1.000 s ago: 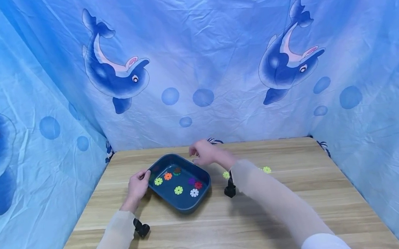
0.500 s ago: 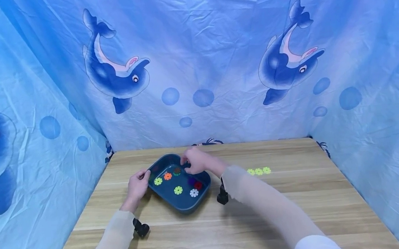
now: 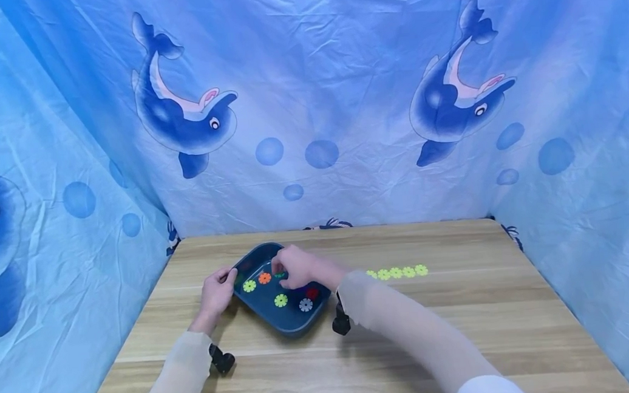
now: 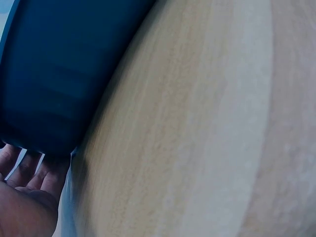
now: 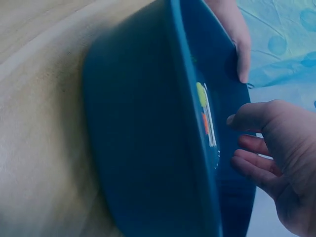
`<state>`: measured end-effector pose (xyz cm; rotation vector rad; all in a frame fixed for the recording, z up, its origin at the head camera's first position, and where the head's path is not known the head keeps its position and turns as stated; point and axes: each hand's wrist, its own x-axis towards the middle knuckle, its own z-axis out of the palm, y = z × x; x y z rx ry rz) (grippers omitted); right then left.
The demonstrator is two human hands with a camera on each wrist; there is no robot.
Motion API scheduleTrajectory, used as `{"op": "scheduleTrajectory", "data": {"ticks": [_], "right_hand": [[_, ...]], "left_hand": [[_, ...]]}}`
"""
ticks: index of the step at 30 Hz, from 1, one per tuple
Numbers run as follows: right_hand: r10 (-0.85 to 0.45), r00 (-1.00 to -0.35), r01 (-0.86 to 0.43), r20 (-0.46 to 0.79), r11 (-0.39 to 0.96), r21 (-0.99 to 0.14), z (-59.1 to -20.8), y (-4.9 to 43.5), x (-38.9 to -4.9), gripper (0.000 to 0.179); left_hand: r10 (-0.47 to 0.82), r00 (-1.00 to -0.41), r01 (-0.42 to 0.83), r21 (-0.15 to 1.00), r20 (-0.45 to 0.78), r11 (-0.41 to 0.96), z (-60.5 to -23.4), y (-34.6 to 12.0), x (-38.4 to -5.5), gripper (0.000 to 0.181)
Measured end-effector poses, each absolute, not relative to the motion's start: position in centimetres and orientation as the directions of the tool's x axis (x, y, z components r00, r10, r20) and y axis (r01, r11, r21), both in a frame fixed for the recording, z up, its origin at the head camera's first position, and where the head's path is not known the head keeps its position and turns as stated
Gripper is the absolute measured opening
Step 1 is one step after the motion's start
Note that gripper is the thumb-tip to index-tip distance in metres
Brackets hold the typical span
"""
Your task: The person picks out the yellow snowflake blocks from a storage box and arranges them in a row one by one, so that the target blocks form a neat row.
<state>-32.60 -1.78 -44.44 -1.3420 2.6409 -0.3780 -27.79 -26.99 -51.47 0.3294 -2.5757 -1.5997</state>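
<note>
A dark blue plastic basin sits at a slant on the table. Several flower-shaped discs lie in it, among them an orange disc, a white disc, a red disc and two yellow-green ones. My left hand grips the basin's left corner, thumb over the rim and fingers against the outer wall. My right hand hovers inside the basin above the discs, thumb and fingers bent but apart, with nothing seen between them in the right wrist view. It partly hides a green disc.
A row of several yellow-green flower discs lies on the wooden table right of the basin, its left end close to my right sleeve. Blue dolphin-print cloth hangs along the table's back and sides.
My right hand has moved left and down from beyond the basin's far-right side into it, uncovering more of the yellow-green row. The left hand and the basin have stayed put.
</note>
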Motion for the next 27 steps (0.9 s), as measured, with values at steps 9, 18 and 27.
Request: {"op": "scheduleTrajectory", "data": {"ticks": [9,18,27], "right_hand": [[-0.804,-0.590,-0.763,-0.080,0.586,-0.273,-45.8,-3.0,-31.9,0.029],[-0.781,-0.607,-0.743,-0.147,0.623,-0.246,-46.5,-3.6,-31.0,0.032],[-0.790,-0.578,-0.778,-0.204,0.609,-0.157,-47.2,-4.1,-30.4,0.034]], "left_hand": [[-0.234,-0.972,-0.136,0.890,-0.034,0.434,-51.5,-27.1,-27.8,0.044],[-0.230,-0.972,-0.136,0.889,-0.036,0.437,-51.5,-27.1,-27.8,0.045],[-0.233,-0.972,-0.137,0.890,-0.036,0.436,-51.5,-27.0,-27.8,0.046]]}}
